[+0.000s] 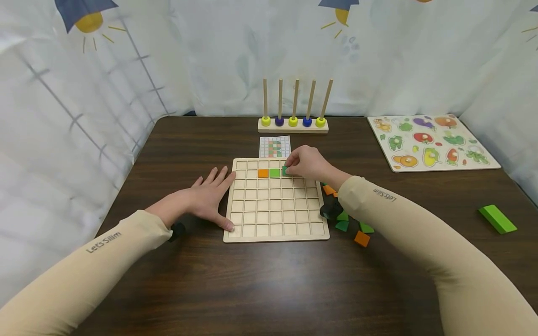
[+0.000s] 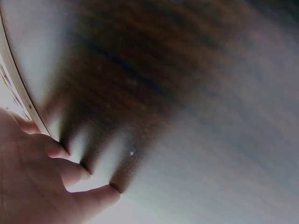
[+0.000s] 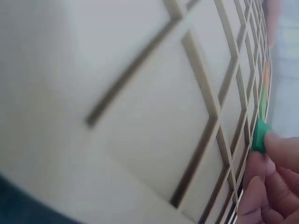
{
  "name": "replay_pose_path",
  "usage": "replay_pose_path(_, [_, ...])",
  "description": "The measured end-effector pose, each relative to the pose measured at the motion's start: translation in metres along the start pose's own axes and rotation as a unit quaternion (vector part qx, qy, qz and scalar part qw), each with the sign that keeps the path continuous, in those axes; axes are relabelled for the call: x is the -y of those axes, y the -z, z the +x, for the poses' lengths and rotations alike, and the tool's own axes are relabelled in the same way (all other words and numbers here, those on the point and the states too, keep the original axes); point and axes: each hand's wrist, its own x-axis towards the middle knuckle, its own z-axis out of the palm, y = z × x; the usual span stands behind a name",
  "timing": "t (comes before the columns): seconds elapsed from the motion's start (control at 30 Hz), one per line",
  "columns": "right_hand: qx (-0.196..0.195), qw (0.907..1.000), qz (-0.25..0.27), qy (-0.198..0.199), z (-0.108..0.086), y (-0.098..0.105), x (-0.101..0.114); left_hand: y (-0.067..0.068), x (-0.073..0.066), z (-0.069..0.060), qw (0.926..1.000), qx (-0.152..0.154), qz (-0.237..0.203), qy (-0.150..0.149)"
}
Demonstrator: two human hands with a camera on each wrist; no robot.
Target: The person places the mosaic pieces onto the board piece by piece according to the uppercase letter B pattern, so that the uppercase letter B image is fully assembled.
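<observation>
A wooden grid board (image 1: pixel 275 205) lies on the dark table. In one of its upper rows sit an orange square tile (image 1: pixel 263 173) and, beside it, a light green square tile (image 1: pixel 274 173). My right hand (image 1: pixel 308 163) pinches a dark green tile (image 3: pixel 259 135) between thumb and finger at the cell just right of the light green one. The tile's full outline is hidden by the fingers. My left hand (image 1: pixel 208 196) is spread at the board's left side, its thumb on the lower left corner and the other fingers straight, as the left wrist view also shows.
Behind the board lies a printed pattern card (image 1: pixel 275 146), then a peg stand (image 1: pixel 293 125) with coloured rings. Loose orange and green tiles (image 1: pixel 362 238) lie right of the board, partly under the right forearm. Farther right are a vegetable puzzle board (image 1: pixel 433 142) and a green block (image 1: pixel 498 219).
</observation>
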Motion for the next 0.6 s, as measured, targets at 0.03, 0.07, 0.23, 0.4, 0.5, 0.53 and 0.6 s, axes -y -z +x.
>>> replay_pose_path(0.03, [-0.001, 1.0000, -0.005, -0.001, -0.0002, -0.0006, 0.0012, -0.0001, 0.0001, 0.0000, 1.0000, -0.001, 0.000, 0.000])
replay_pose_path(0.07, [-0.001, 1.0000, -0.009, -0.001, -0.0001, -0.0012, 0.0020, -0.0002, 0.0003, 0.0000, 1.0000, -0.001, 0.001, 0.000])
replay_pose_path(0.23, [-0.005, 0.9996, -0.028, 0.003, -0.0013, -0.0024, 0.0030, 0.0004, -0.0001, -0.0006, 1.0000, -0.003, 0.000, -0.001])
replay_pose_path(0.4, [-0.010, 0.9993, -0.035, 0.003, -0.0021, -0.0042, 0.0019, 0.0008, -0.0001, -0.0010, 1.0000, -0.003, -0.001, -0.002])
replay_pose_path(0.5, [-0.013, 0.9993, -0.034, 0.004, -0.0022, -0.0056, 0.0009, 0.0002, 0.0003, -0.0006, 1.0000, -0.002, 0.000, -0.002])
replay_pose_path(0.53, [-0.014, 0.9994, -0.033, 0.005, -0.0024, -0.0060, 0.0007, 0.0000, 0.0004, -0.0005, 1.0000, -0.002, 0.000, -0.002])
replay_pose_path(0.6, [-0.012, 0.9995, -0.028, 0.007, -0.0026, -0.0066, 0.0000, -0.0006, 0.0008, -0.0001, 1.0000, -0.003, 0.001, -0.002])
